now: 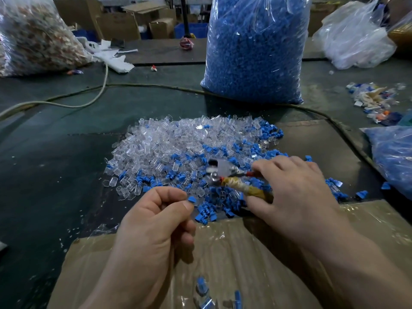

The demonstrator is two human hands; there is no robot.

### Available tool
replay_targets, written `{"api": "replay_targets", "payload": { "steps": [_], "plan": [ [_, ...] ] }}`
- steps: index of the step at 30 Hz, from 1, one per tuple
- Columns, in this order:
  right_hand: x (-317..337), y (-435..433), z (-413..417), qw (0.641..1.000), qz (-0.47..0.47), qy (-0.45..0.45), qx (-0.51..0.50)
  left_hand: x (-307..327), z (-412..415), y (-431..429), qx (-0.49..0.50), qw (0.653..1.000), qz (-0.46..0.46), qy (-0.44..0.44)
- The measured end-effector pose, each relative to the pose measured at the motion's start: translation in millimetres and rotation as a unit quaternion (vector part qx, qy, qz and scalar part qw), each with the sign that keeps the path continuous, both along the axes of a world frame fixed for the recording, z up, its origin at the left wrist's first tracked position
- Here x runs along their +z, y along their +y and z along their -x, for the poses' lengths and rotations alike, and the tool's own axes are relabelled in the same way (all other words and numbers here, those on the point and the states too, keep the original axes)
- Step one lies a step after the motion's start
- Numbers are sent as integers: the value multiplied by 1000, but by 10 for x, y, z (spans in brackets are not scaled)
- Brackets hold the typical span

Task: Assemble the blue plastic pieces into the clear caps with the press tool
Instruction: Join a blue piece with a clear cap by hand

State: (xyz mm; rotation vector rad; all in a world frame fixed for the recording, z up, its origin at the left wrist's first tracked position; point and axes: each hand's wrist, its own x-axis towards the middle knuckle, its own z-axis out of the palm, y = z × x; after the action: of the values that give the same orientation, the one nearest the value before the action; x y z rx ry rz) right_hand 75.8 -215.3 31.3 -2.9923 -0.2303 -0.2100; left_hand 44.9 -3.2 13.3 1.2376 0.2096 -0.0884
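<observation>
A dark green work table (55, 175) spreads under dim light, a pale cable (66, 105) curving across it from 9 o'clock, while behind its far edge, from 11 to 12 o'clock, stand brown cardboard boxes (118, 25), a blue crate (197, 30) and a black pole (185, 16).

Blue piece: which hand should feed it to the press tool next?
Left. The left hand pinches a blue piece close to the head of the press tool, while the right hand grips the tool's taped handle, so it is likely occupied.
</observation>
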Motion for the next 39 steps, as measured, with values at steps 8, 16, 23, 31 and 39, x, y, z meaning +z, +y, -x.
{"api": "replay_targets", "payload": {
  "steps": [8,16,23,31,39],
  "plan": [
    [104,100,305,992,-67,-30,100,-42,-9,53,25,1000,2,-10],
    [122,74,284,988,-61,56,133,24,20,41,21,998,-20,-51],
    [131,68,282,981,-92,66,155,-41,7,75,23,993,-76,-88],
    [114,79,288,978,-108,66,167,-63,12,69,4,991,-79,-111],
    [89,91,270,985,-65,47,153,-27,25,48,1,991,-82,-109]
  ]
}}
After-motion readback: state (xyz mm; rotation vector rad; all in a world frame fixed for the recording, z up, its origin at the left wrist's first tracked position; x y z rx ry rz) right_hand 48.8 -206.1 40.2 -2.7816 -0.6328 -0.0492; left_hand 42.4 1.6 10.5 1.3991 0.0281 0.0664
